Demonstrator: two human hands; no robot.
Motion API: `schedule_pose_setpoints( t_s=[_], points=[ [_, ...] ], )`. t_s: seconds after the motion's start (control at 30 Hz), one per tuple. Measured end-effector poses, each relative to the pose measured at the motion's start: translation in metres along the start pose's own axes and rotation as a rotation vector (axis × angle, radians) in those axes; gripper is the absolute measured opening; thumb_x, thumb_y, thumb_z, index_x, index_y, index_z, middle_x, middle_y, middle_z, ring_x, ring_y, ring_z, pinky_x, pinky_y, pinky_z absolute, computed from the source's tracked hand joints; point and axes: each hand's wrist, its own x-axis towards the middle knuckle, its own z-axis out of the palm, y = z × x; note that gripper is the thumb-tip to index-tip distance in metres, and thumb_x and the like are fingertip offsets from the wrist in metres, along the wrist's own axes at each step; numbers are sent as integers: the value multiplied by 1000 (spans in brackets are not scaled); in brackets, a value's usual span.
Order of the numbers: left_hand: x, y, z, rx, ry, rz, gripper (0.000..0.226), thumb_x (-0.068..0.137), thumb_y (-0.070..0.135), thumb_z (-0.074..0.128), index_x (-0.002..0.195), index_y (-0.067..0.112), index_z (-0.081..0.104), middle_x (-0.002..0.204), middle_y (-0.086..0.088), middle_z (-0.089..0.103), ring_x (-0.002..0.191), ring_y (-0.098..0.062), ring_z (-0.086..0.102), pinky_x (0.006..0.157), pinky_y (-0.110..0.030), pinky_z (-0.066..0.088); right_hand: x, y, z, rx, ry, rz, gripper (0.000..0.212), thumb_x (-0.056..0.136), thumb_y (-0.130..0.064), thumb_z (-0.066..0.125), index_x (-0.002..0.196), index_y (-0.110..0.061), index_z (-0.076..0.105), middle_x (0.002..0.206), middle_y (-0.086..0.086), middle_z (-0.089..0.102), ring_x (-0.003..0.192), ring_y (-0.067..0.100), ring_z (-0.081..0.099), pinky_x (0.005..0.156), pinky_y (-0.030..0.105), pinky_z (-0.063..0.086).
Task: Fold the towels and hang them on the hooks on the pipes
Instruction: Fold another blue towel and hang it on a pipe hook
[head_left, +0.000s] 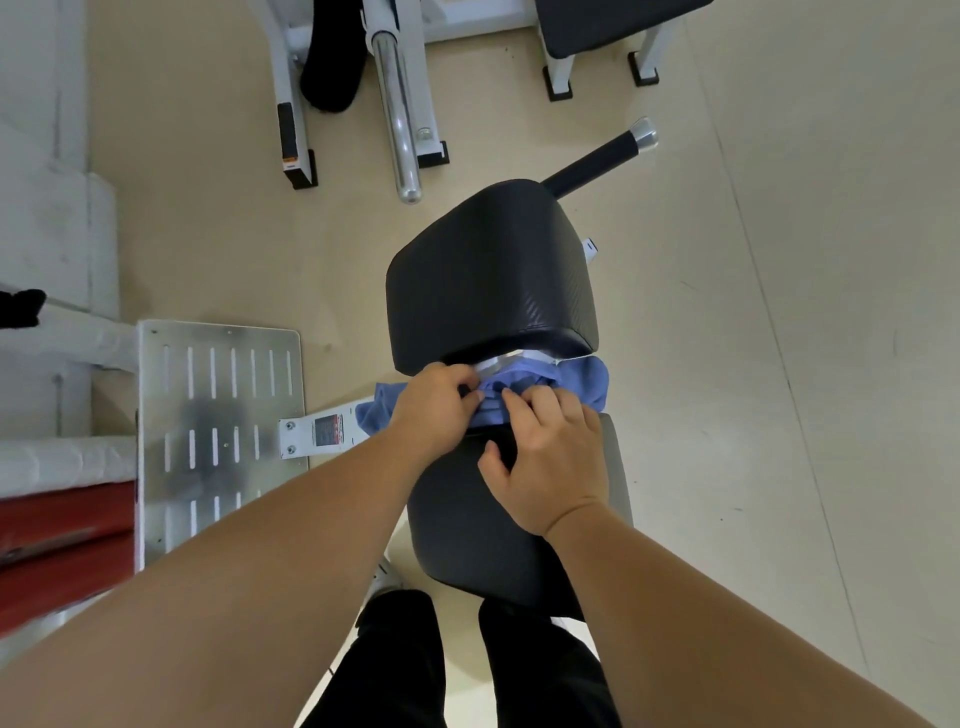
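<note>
A blue towel lies bunched in the gap between two black padded cushions of a gym machine, the far pad and the near seat pad. My left hand grips the towel's left part with curled fingers. Beside it my right hand rests on the near pad, its fingertips pinching the towel's folds at the middle. Part of the towel sticks out at the left below my left wrist. No hooks or pipes for hanging are in view.
A perforated metal footplate lies at the left beside red plates. A chrome bar and white machine frame stand at the top, a black bench at top right, a black handle behind the far pad. Beige floor at the right.
</note>
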Motion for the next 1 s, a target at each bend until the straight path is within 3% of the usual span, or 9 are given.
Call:
schedule_pose_setpoints(
  t_s=[0.23, 0.4, 0.5, 0.57, 0.63, 0.7, 0.8, 0.9, 1.0],
  points=[
    [-25, -2, -15, -103, 158, 78, 6, 94, 24, 68, 95, 22, 73, 103, 5, 53, 91, -12, 53, 84, -28, 44, -2, 2, -1, 132, 89, -30, 59, 87, -45, 59, 138, -14, 58, 118, 7, 63, 103, 28, 58, 86, 43, 47],
    [-76, 15, -48, -80, 122, 120, 7, 100, 24, 59, 96, 21, 65, 99, -1, 65, 93, -20, 59, 87, -44, 52, 0, -4, -15, 51, -84, -4, 73, 98, -58, 41, 159, -24, 21, 160, 12, 31, 141, 32, 37, 111, 48, 37],
    [-114, 28, -73, -58, 64, 76, 7, 104, 26, 53, 103, 22, 58, 101, -4, 68, 91, -23, 63, 84, -43, 55, 4, -20, -42, 84, -100, -80, 64, 102, -47, 43, 159, -30, 18, 166, 11, 16, 152, 35, 20, 119, 52, 28],
    [-140, 34, -93, 40, 54, 165, 10, 105, 24, 50, 102, 18, 57, 95, -8, 69, 83, -25, 64, 80, -44, 56, 6, -37, -69, 102, -69, -222, 55, 101, -36, 52, 153, -33, 35, 165, 10, 20, 152, 36, 20, 118, 55, 27],
    [-167, 39, -113, 103, 74, 218, 12, 106, 24, 48, 103, 17, 58, 91, -8, 70, 79, -25, 63, 71, -33, 53, 8, -52, -93, 126, -61, -400, 34, 98, -29, 57, 132, -29, 61, 161, 7, 33, 151, 35, 26, 116, 56, 32],
    [-196, 44, -133, 124, 142, 196, 11, 106, 24, 48, 104, 16, 56, 88, -6, 67, 75, -23, 58, 62, -25, 42, 10, -67, -115, 206, -88, -503, 22, 98, -27, 54, 112, -24, 70, 155, 3, 44, 148, 31, 31, 113, 53, 35],
    [-241, 45, -158, 2, 271, 154, 7, 103, 15, 53, 96, 13, 55, 80, -4, 61, 70, -21, 52, 62, -32, 38, 13, -97, -147, 405, -95, -600, 28, 95, -33, 44, 101, -20, 69, 141, 0, 57, 136, 25, 47, 108, 49, 41],
    [-290, 33, -176, -302, 447, 45, 14, 102, 10, 52, 92, 17, 58, 77, 5, 62, 69, -10, 53, 67, -26, 43, 4, -138, -179, 573, -181, -721, 19, 94, -32, 57, 96, -17, 68, 126, -3, 67, 123, 18, 56, 105, 36, 42],
    [-324, 31, -187, -592, 589, -38, 23, 103, 8, 51, 89, 24, 60, 76, 9, 66, 73, -9, 57, 71, -31, 46, -8, -169, -205, 811, -355, -650, 14, 84, -22, 66, 77, -25, 54, 114, -11, 70, 113, 5, 60, 91, 24, 46]
  ],
)
